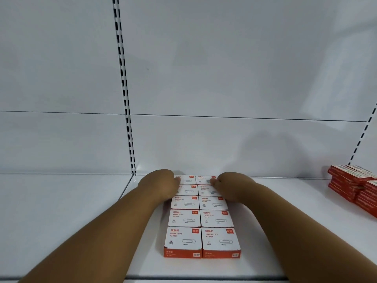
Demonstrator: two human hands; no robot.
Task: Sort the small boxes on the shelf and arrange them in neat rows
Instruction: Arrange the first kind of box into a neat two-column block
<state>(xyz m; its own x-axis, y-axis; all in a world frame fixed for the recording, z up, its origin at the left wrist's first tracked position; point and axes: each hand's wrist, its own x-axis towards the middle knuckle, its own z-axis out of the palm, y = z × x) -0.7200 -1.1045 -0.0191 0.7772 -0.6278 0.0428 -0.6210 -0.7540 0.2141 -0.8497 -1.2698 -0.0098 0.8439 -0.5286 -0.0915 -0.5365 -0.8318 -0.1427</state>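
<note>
Both grips, left hand [163,183] and right hand [229,185], flank rearmost boxes [195,179].

White-and-red boxes [202,219] in two rows

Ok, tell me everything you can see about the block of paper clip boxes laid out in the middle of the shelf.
The block of paper clip boxes lies flat on the white shelf: ten small cardboard-looking boxes in two columns of five, edges touching, running front to back. Tops are white with red print reading PAPER CLIPS and a clip drawing; sides are red. The left hand and right hand rest against the rear boxes from either side.
</note>
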